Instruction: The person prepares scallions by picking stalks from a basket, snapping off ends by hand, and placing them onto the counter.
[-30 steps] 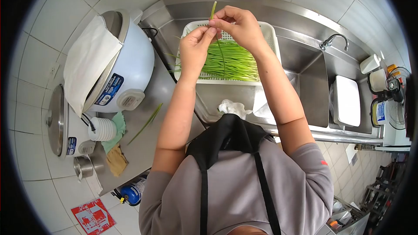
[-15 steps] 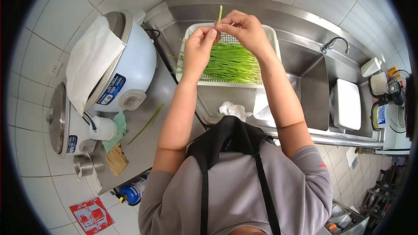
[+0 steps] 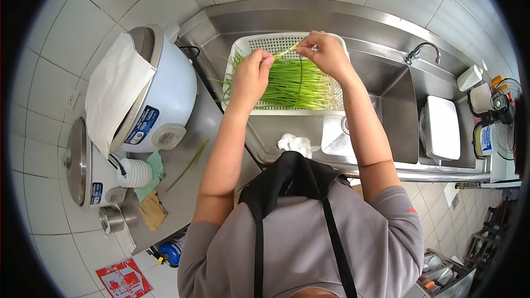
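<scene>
My left hand (image 3: 251,80) pinches one end of a pale green chive stalk (image 3: 285,52), thumb against fingers. The other end is gripped between thumb and fingertips of my right hand (image 3: 327,58), so the stalk spans the gap between both hands. A darker green leaf hangs down from between them over the pile. Below lies a thick heap of green chives (image 3: 298,85), pale ends toward the right, in a white perforated plastic basket (image 3: 292,112). The basket rests on the steel sink unit.
To the left stand a large light-blue rice cooker (image 3: 174,85) with a white cloth on it and a smaller cooker (image 3: 80,160). A few green stalks (image 3: 187,165) lie on the counter. Crumpled white plastic (image 3: 297,144) sits before the basket. At right are a faucet (image 3: 422,52) and white lidded container (image 3: 443,127).
Both hands have come down slightly toward the basket and moved apart. The stalk, upright before, now stretches nearly sideways between them.
</scene>
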Motion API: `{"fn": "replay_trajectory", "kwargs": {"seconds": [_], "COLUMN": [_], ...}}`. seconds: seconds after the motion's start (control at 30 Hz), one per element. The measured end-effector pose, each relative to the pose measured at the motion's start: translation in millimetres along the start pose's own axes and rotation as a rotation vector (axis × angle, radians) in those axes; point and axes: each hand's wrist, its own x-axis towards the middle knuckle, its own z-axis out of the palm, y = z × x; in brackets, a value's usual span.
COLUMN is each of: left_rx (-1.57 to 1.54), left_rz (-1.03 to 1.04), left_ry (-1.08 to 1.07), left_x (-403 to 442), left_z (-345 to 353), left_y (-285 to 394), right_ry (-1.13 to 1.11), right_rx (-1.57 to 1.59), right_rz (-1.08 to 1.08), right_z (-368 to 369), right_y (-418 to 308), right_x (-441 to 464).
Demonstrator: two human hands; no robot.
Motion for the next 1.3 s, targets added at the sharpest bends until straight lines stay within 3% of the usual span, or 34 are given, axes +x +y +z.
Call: {"fn": "replay_trajectory", "kwargs": {"seconds": [0.3,0.33,0.43,0.6,0.73,0.83,0.87,0.97,1.03,1.1,1.2,1.3], "left_rx": [0.128,0.097,-0.053,-0.52,-0.348,-0.139,-0.093,0.014,0.042,0.05,0.044,-0.01], "left_rz": [0.054,-0.013,-0.184,-0.318,-0.407,-0.141,-0.156,-0.162,-0.106,-0.109,-0.101,-0.137], "left_ry": [-0.058,-0.06,-0.057,-0.045,-0.186,0.031,0.017,-0.008,0.013,-0.007,-0.011,-0.001], "left_x": [-4,-4,0,17,27,24,23,15,13,10,6,3], "left_z": [-1,-3,-1,43,51,58,58,45,42,37,32,31], "left_y": [-11,-12,-16,-13,2,-14,-19,-6,-1,6,9,4], "right_ry": [0.068,0.08,0.083,0.018,0.037,0.273,0.4,0.503,0.435,0.356,0.267,0.333], "right_rx": [-0.058,-0.059,0.295,0.831,0.984,0.642,0.416,-0.285,-0.378,-0.431,-0.433,-0.212], "right_rz": [0.121,0.144,0.322,0.28,0.277,0.247,0.218,-0.275,-0.447,-0.424,-0.303,-0.138], "right_z": [-18,-21,-25,-3,14,9,5,-11,-3,6,15,24], "right_y": [31,34,40,36,32,32,32,8,-5,-8,0,0], "right_x": [-9,-10,-9,-4,-6,-11,-12,-12,-10,-11,-11,-13]}}
